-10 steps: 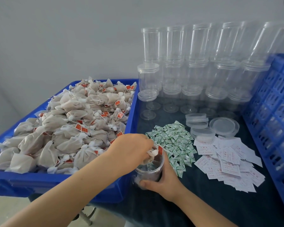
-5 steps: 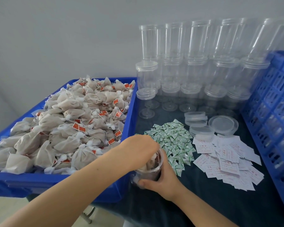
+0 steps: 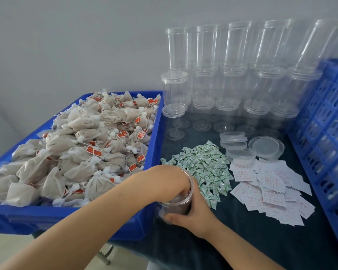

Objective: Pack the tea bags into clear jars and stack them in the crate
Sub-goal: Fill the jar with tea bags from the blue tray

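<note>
Filling step: your left hand is reaching into the jar at 6 o'clock, its grip hidden; your right hand is gripping the jar. Next, fetch another tea bag.

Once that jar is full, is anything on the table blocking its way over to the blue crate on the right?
The jar is held by the right hand. Between it and the crate lie only flat things: green packets and paper slips. Lifted over them, nothing visible blocks it.

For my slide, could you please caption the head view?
Left hand pushes tea bags into jar gripped by right hand.
</note>
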### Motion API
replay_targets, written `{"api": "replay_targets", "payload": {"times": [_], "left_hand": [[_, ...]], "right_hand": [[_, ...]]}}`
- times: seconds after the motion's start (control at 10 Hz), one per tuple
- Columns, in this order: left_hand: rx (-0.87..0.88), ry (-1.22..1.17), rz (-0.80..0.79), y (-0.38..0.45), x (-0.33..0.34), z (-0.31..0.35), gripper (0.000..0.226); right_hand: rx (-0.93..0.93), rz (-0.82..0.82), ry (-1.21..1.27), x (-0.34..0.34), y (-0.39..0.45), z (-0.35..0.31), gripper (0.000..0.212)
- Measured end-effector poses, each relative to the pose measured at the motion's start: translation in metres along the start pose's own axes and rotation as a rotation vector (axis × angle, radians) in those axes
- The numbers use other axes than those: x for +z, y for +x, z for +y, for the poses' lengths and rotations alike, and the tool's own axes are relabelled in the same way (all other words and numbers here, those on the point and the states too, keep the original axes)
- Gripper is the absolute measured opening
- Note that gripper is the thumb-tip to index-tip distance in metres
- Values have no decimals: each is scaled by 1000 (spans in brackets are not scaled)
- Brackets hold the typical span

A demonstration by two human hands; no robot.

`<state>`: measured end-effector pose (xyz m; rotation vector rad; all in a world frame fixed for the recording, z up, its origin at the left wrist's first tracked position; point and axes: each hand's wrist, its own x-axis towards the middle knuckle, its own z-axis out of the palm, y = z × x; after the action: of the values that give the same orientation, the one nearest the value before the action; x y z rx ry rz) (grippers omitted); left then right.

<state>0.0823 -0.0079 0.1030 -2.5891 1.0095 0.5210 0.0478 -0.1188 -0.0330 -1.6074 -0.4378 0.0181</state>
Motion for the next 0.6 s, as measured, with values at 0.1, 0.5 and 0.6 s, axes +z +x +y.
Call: {"api": "replay_targets", "payload": {"times": [0.1, 0.5, 0.6], "left_hand": [[-22, -55, -154, 13, 7, 1, 27], [76, -120, -257, 10, -1, 1, 23], [92, -171, -185, -1, -12, -3, 24]], "right_hand": [[6, -5, 5, 1, -1, -1, 93], [31, 17, -1, 1, -2, 1, 92], [12, 8, 17, 2, -3, -1, 90]]}}
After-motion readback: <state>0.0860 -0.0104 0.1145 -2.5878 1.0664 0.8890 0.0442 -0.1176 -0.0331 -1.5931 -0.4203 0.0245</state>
